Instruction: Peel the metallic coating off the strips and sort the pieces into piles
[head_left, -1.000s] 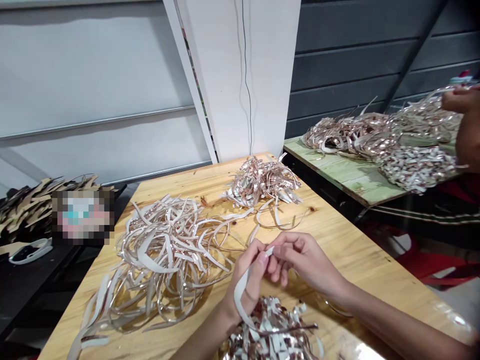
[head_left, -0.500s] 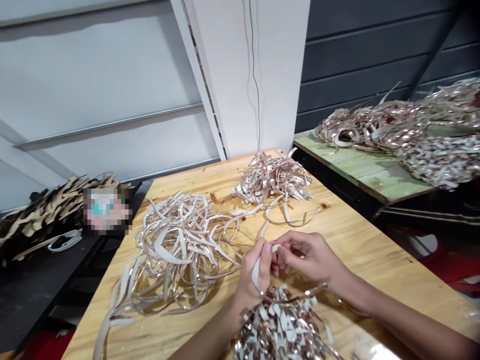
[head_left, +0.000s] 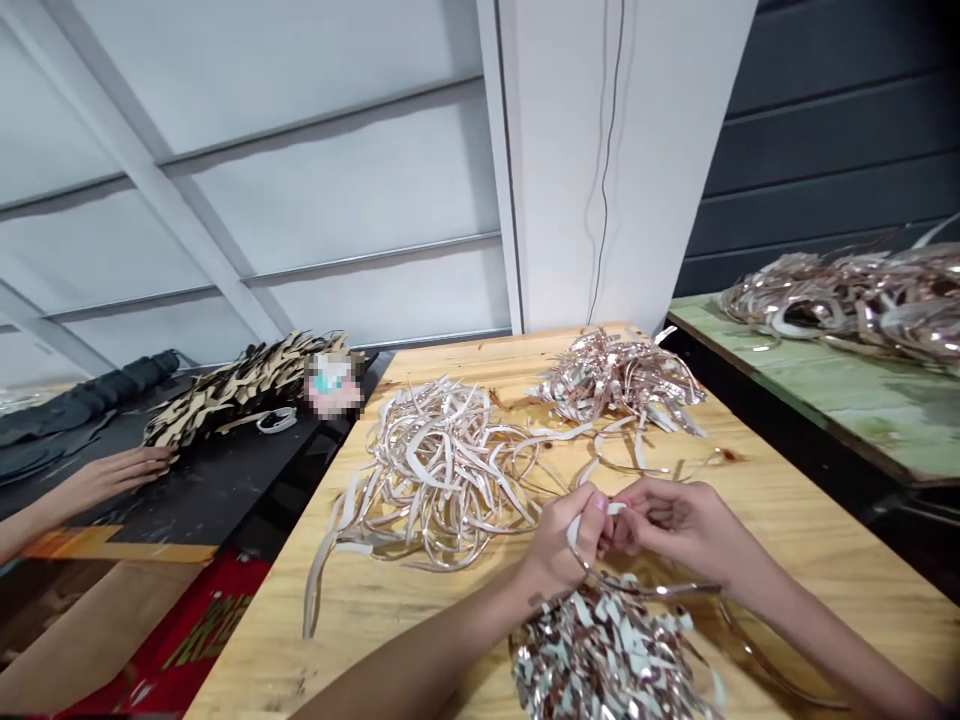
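My left hand (head_left: 568,538) is closed on a narrow strip (head_left: 616,509), white on one side and shiny rose-gold on the other. The fingers of my right hand (head_left: 679,522) pinch the same strip close to my left fingertips. From there the strip loops down and runs right beneath my right forearm. Just below my hands lies a dense bundle of short strips (head_left: 611,655), looking knotted together. A tangle of long loose strips (head_left: 435,475) is left of my hands. Further back sits a heap of shorter shiny strips (head_left: 615,378). My fingertips partly hide the pinched spot.
The wooden table (head_left: 259,640) holds these piles. On a black table at left, a co-worker's hand (head_left: 124,474) touches tan-and-black strips (head_left: 247,385) near a white ring-shaped item (head_left: 277,419). A green-topped table (head_left: 847,405) at right bears more shiny strips (head_left: 862,300).
My view has swung left, so everything appears further right, and the co-worker's hand has come into sight. Both my hands keep hold of the strip, nearly in the same pose.
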